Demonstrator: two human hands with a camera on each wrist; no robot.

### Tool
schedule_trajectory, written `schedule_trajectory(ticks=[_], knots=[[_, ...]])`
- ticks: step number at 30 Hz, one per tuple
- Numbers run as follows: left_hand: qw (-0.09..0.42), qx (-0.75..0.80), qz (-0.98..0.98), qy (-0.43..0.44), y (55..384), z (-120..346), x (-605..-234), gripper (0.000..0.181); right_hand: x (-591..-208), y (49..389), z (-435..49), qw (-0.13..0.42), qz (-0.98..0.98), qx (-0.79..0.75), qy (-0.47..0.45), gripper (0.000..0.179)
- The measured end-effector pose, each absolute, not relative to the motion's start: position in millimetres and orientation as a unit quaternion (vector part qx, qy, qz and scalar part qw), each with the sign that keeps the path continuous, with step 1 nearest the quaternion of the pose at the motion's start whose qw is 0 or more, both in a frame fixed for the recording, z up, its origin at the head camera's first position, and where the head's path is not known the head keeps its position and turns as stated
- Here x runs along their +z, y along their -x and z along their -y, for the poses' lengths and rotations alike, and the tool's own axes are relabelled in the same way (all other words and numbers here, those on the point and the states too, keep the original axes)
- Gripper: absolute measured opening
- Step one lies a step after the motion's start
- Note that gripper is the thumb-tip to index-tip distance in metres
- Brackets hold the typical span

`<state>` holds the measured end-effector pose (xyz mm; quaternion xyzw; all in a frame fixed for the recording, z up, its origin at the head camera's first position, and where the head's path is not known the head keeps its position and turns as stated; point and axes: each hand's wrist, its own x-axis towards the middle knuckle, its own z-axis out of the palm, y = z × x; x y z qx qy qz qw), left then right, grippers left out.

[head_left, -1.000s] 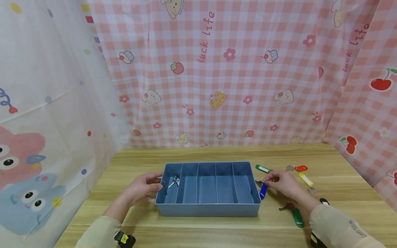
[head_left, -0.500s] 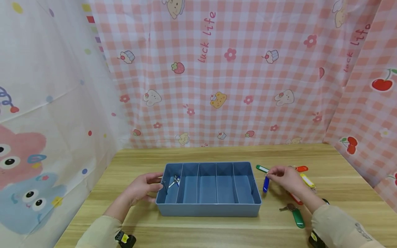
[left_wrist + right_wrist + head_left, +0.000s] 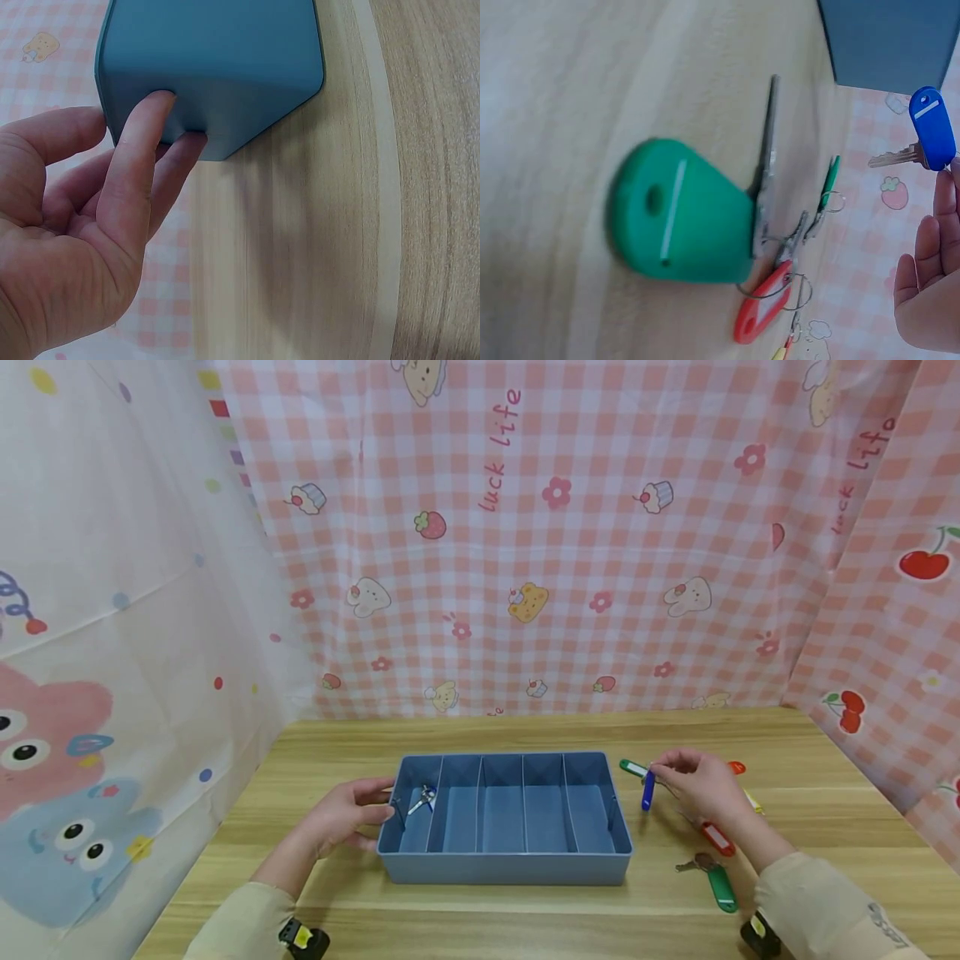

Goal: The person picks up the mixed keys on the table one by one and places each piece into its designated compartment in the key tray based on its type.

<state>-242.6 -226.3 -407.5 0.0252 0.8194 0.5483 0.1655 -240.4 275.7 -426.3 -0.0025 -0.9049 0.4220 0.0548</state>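
Observation:
A grey-blue tray (image 3: 504,869) with five... several side-by-side compartments stands on the wooden table. In its leftmost compartment lies a key with a blue tag (image 3: 425,798). My left hand (image 3: 352,814) touches the tray's left end, and the left wrist view shows the fingertips (image 3: 161,97) against the outer wall. To the right of the tray, my right hand (image 3: 699,783) pinches a blue key tag (image 3: 647,792) near its ring end. A key (image 3: 896,157) hangs with that tag in the right wrist view, raised over the table.
On the table at right lie more tagged keys: a green tag (image 3: 633,767) at the back, a red tag (image 3: 717,838), a larger green tag (image 3: 722,891) nearer me, and orange (image 3: 737,767) and yellow (image 3: 754,803) tags partly behind my right hand. Patterned cloth (image 3: 555,552) hangs behind.
My right hand has lifted the blue key tag from beside the tray's right end and moved slightly right and away from me. The left hand and tray stay put.

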Motion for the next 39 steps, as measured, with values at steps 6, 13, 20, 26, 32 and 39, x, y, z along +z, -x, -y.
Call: schedule_trajectory(ticks=[6, 13, 20, 26, 32, 39], knots=[[0.164, 0.548, -0.820, -0.017, 243.5, 225.7, -407.1, 0.056, -419.8, 239.5, -274.8, 0.071, 0.897, 0.437, 0.006, 0.032], [0.163, 0.548, -0.821, -0.015, 244.0, 225.9, -407.9, 0.055, -409.7, 237.1, -271.4, 0.090, 0.888, 0.450, 0.006, 0.037], [0.162, 0.549, -0.820, -0.017, 244.1, 226.3, -408.5, 0.055, -397.3, 235.6, -265.0, 0.125, 0.883, 0.453, -0.002, 0.039], [0.163, 0.550, -0.819, -0.018, 243.8, 226.2, -407.9, 0.054, -386.2, 232.4, -254.7, 0.136, 0.873, 0.469, -0.008, 0.041], [0.162, 0.550, -0.819, -0.017, 243.0, 225.4, -407.1, 0.054, -379.4, 231.6, -241.3, 0.152, 0.861, 0.485, -0.024, 0.039], [0.162, 0.550, -0.819, -0.015, 242.8, 225.0, -406.8, 0.053, -378.7, 238.2, -223.3, 0.160, 0.850, 0.502, -0.036, 0.035]])
